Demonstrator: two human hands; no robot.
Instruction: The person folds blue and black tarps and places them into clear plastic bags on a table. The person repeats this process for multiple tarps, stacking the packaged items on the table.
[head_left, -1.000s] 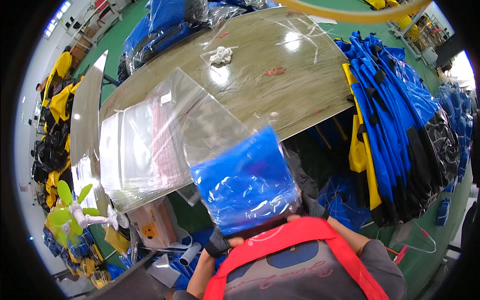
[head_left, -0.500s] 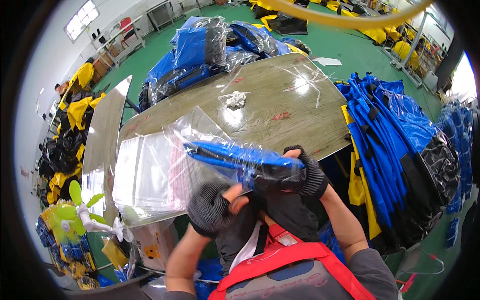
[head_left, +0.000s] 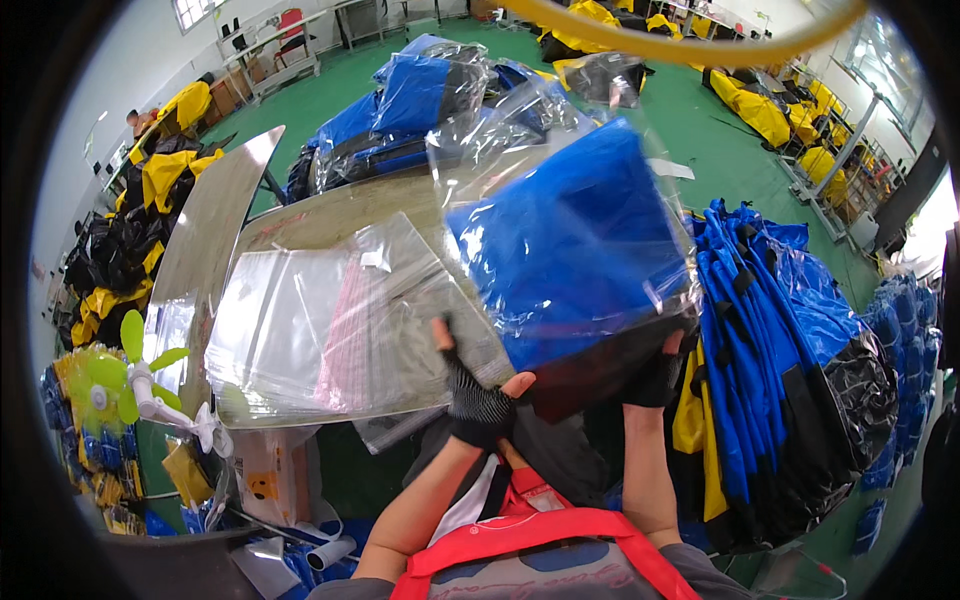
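A folded blue-and-black fabric piece in a clear plastic bag [head_left: 570, 240] is held up, tilted, over the right part of the table. My right hand [head_left: 655, 378], in a black fingerless glove, grips its lower right corner; the bag partly covers those fingers. At the lower left corner of the package is my left hand [head_left: 482, 400], in a matching glove. Its thumb and forefinger are spread apart, and the thumb tip meets or nearly meets the package. Left of that hand lies a stack of flat clear plastic bags [head_left: 290, 320], with a pink-edged part.
Bagged blue bundles [head_left: 410, 110] are heaped beyond the table [head_left: 330, 215]. A tall pile of blue, black and yellow fabric pieces [head_left: 760, 370] stands close on my right. A small green fan [head_left: 140, 375] is at the table's left. A yellow hoop [head_left: 690, 45] crosses overhead.
The package has been turned from edge-on to broad side and raised, its blue face now showing. My left hand has moved right, to its lower corner. The view has shifted slightly.
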